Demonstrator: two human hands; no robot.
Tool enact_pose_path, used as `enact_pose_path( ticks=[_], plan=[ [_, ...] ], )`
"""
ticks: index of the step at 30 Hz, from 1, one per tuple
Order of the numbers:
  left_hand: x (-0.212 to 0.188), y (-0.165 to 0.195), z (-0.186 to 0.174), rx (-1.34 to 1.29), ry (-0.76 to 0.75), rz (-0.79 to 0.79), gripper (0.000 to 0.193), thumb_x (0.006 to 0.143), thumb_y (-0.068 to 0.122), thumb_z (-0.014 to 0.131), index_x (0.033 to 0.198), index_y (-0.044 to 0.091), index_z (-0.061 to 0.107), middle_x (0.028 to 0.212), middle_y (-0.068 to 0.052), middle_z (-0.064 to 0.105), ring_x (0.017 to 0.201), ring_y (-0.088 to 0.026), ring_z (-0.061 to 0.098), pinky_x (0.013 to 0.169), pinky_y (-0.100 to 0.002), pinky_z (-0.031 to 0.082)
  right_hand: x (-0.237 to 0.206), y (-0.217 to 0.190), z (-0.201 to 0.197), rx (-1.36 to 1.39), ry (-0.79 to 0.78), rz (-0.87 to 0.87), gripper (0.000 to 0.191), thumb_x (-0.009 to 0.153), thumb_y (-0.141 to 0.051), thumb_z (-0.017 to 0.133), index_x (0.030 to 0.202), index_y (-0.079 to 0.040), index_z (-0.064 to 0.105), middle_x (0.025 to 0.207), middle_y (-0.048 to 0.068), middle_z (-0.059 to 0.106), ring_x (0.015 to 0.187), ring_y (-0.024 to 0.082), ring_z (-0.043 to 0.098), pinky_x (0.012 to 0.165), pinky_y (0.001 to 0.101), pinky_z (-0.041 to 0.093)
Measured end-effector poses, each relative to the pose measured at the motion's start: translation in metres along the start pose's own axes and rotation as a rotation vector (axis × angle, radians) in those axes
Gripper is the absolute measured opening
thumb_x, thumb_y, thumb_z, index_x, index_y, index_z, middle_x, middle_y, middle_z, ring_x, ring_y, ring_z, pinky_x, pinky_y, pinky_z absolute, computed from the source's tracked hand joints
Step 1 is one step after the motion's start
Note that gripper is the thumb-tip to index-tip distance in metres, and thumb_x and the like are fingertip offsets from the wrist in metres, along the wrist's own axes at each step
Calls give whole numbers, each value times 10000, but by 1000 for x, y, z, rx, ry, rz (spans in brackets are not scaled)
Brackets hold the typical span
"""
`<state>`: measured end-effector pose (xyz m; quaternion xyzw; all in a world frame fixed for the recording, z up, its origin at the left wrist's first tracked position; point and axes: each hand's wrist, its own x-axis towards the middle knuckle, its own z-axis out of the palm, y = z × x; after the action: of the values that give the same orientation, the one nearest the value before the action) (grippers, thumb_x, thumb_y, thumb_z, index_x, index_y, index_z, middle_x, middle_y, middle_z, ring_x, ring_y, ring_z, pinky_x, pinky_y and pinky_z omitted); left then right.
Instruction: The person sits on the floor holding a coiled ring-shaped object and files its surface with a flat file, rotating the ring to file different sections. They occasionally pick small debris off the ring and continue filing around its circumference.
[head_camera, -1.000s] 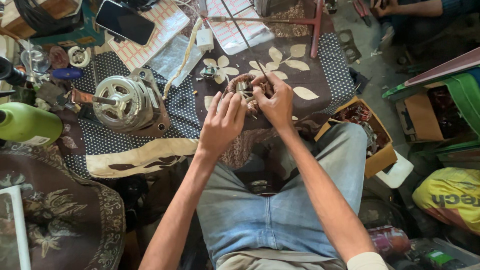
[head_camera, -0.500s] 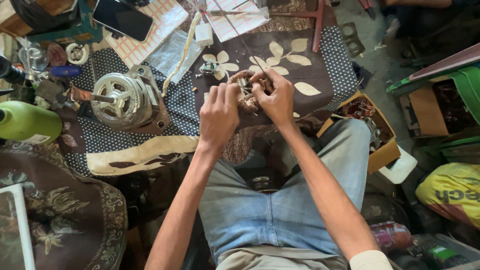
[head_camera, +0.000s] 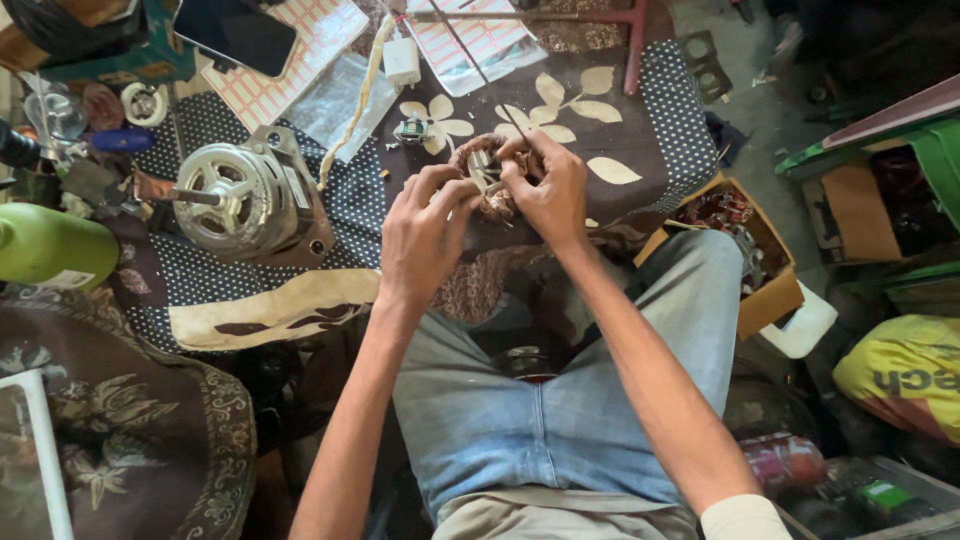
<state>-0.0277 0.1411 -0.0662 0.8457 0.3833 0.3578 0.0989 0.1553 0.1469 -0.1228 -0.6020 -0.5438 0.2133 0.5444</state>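
Note:
Both my hands meet over a round motor stator with brown copper windings (head_camera: 482, 170), held above the patterned cloth. My left hand (head_camera: 425, 238) grips its near left side, fingers curled on the rim. My right hand (head_camera: 550, 188) pinches at the windings on the right, and a thin pale strip shows between the fingers. Much of the stator is hidden by my fingers. My legs in blue jeans (head_camera: 560, 400) are folded below.
A grey metal motor (head_camera: 240, 200) lies to the left on the dotted cloth (head_camera: 350, 200). A green bottle (head_camera: 50, 245), a black phone (head_camera: 235, 30), a white charger (head_camera: 402, 60), a cardboard box of copper wire (head_camera: 740, 225) and a yellow bag (head_camera: 900, 370) surround me.
The view has shifted slightly, and my hands keep working on the stator, fingers shifting slightly on the windings. The stator stays in the same spot.

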Motion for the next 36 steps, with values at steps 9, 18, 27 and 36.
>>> enact_pose_path(
  ticks=[9, 18, 27, 36],
  plan=[
    [22, -27, 18, 200, -172, 113, 128, 1011, 136, 608, 1101, 45, 600, 990, -126, 647, 788, -316, 663, 713, -430, 524, 1, 2, 1, 14, 4, -62, 93, 863, -47, 712, 955, -50, 699, 733, 15, 621, 581, 73, 465, 544, 290, 408],
    [21, -25, 16, -36, 156, -208, 118, 1102, 193, 548, 1129, 80, 569, 877, -131, 744, 704, -324, 722, 571, -410, 534, 0, 1, -1, 1, -3, -41, 103, 856, -43, 707, 957, -62, 715, 697, 28, 568, 581, 86, 451, 539, 296, 383],
    [-71, 4, 4, -198, 104, -265, 86, 1058, 97, 514, 1003, 76, 577, 737, -103, 651, 582, -212, 629, 537, -366, 495, -3, -1, -1, 21, 3, -76, 93, 871, -41, 701, 962, -57, 701, 724, 11, 594, 581, 77, 469, 542, 290, 390],
    [-89, 22, 32, -22, -93, -166, 260, 958, 218, 711, 1139, 49, 635, 800, -116, 684, 702, -297, 676, 638, -415, 522, -2, -3, -2, 28, -18, -41, 79, 883, -46, 704, 961, -55, 702, 674, -4, 564, 556, 63, 429, 517, 290, 355]
  ],
)
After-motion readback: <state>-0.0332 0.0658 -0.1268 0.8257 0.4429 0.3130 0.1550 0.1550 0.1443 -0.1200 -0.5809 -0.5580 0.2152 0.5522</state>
